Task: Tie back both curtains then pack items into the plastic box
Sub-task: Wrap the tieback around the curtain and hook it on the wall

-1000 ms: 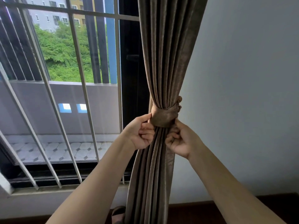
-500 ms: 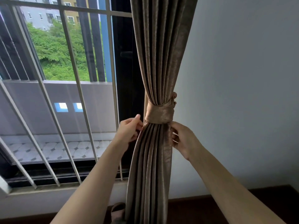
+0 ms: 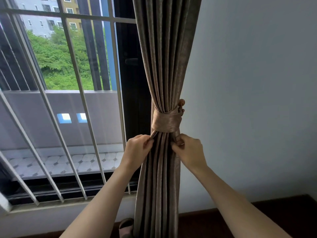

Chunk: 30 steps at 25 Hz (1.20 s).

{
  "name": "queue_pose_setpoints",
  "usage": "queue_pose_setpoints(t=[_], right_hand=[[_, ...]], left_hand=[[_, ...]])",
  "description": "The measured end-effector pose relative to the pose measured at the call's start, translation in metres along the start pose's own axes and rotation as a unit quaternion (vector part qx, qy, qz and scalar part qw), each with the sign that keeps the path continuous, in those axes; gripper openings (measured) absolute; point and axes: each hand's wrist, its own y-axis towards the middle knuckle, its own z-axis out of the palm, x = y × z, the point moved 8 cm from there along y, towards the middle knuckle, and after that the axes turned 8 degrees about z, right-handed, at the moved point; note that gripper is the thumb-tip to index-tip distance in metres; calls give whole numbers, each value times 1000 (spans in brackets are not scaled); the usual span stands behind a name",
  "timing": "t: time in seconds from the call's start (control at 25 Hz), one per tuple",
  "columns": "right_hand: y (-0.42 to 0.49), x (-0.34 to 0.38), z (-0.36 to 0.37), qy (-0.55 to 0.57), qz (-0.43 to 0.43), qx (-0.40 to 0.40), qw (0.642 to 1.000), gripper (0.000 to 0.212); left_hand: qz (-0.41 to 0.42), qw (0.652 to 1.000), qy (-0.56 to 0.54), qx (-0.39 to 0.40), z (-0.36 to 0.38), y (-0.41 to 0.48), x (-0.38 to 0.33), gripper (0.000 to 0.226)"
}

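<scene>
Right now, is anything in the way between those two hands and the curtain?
Nothing visible. The left hand and the right hand each pinch folds of the curtain just below the tie band wrapped around it.

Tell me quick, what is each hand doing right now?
Left hand: closed, pinching folds of the brown curtain just under the tieback.
Right hand: closed, pinching the curtain's right edge.

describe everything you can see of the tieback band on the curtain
The tieback is a wide band of the same brown fabric as the curtain, wrapped round it and cinching the pleats into a narrow waist. Its right end runs to a brown knob by the wall. The left hand and right hand pinch curtain folds just below it.
</scene>
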Motion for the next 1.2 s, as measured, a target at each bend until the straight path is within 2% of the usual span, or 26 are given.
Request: queue_pose_setpoints(t=[0.12, 0.32, 0.44, 0.6, 0.68, 0.76, 0.88, 0.96, 1.12, 1.2], right_hand=[[3, -15, -15, -1, 26, -44, 999, 8], [-10, -14, 14, -12, -3, 57, 998, 10], [-13, -25, 19, -22, 5, 52, 998, 26], [-17, -39, 18, 28, 40, 73, 996, 9], [-20, -35, 7, 59, 26, 46, 997, 16], [-21, -18, -7, 71, -16, 0, 997, 16], [-27, 24, -12, 69, -103, -23, 992, 17], [-32, 57, 0, 59, -148, 8, 987, 25], [-43, 106, 79, -7, -177, 174, 969, 60], [-44, 127, 122, -43, -190, 226, 954, 73]], left_hand=[[12, 1000, 16, 0, 0, 0, 0, 10], [14, 997, 16, 76, 13, -10, -7, 22], [51, 993, 14, 102, 17, -14, -19, 30], [57, 991, 14, 116, 7, -13, -18, 32], [76, 992, 12, 103, -6, -11, -26, 23], [94, 993, 41, 55, -26, -7, -31, 18], [89, 991, 99, 21, -58, -2, -23, 25], [72, 988, 129, 51, -74, -5, -7, 32], [-31, 980, 170, 97, -117, -25, 50, 47], [-74, 969, 206, 116, -140, -33, 84, 51]])
